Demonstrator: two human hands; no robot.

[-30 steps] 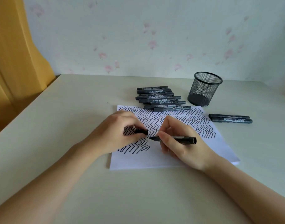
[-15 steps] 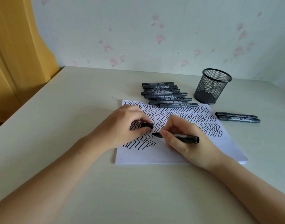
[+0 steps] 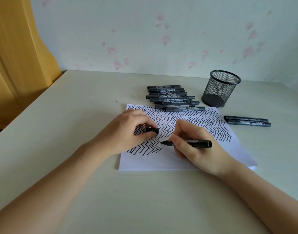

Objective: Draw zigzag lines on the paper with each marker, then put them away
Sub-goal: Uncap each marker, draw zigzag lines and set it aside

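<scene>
A white sheet of paper [image 3: 161, 162] lies on the table, most of it covered with black zigzag lines. My right hand [image 3: 199, 149] grips an uncapped black marker [image 3: 197, 143] with its tip down on the paper beside the lowest zigzag row. My left hand [image 3: 126, 134] rests on the paper and pinches the marker's black cap [image 3: 152, 130]. Several capped black markers [image 3: 172, 98] lie in a pile at the paper's far edge. Two more markers [image 3: 248, 121] lie to the right of the paper.
An empty black mesh pen holder [image 3: 220, 89] stands behind the paper at the right. A yellow curtain [image 3: 18, 56] hangs at the left. A wall with a pale flower pattern runs along the table's far edge.
The marker tip has come down to the paper next to the lowest zigzag row. My left hand still holds the cap. The camera has tilted slightly.
</scene>
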